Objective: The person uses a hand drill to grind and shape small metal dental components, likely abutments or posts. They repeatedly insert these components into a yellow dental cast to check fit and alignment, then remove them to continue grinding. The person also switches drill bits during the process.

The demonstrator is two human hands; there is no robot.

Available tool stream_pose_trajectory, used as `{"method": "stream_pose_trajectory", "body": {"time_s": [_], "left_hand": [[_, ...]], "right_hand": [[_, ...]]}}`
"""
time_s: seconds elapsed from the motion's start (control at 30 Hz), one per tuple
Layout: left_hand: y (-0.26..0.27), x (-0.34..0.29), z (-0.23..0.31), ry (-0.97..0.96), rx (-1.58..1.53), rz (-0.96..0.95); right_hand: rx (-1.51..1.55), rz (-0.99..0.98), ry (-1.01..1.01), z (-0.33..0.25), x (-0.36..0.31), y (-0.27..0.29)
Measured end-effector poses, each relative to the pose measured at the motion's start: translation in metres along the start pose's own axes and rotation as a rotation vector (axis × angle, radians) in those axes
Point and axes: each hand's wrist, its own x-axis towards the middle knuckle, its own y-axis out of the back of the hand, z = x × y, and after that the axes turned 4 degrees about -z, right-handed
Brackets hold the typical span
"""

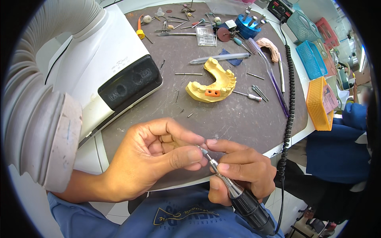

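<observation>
Wrapped in the fingers of my right hand [248,168] is a black and silver rotary handpiece [244,202], tilted up and to the left. Its grey pointed polishing tip [204,152] meets the fingertips of my left hand [154,158]. There, thumb and forefinger pinch together on something tiny, mostly hidden by the fingers. Beyond both hands, a yellow dental model [218,85] of a jaw arch rests on the brown mat [158,103]. An orange block with two dark holes is set in the model's near side.
A white suction unit [99,59] with a thick ribbed hose [35,79] stands at left. Loose burs, a pen [220,58], a purple toothbrush [270,75] and a blue bur holder [248,25] lie around the model. A black coiled cord [291,87] runs down the right, beside plastic baskets [320,103].
</observation>
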Motion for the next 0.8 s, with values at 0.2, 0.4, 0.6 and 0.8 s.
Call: {"method": "stream_pose_trajectory", "body": {"time_s": [0.2, 0.4, 0.6, 0.8], "left_hand": [[0.0025, 0.0004, -0.0019, -0.016, 0.012, -0.011], [-0.0001, -0.0007, 0.0001, -0.006, -0.006, 0.003], [-0.0005, 0.0002, -0.002, -0.027, -0.051, 0.011], [0.0004, -0.0009, -0.0026, -0.036, -0.038, 0.021]], "right_hand": [[0.016, -0.003, 0.018, 0.0032, 0.0, -0.001], [0.017, -0.008, 0.026, 0.0037, 0.0002, -0.0016], [0.047, 0.019, -0.053, -0.0014, -0.0009, 0.0005], [0.031, 0.019, -0.047, -0.0008, -0.0021, -0.0024]]}}
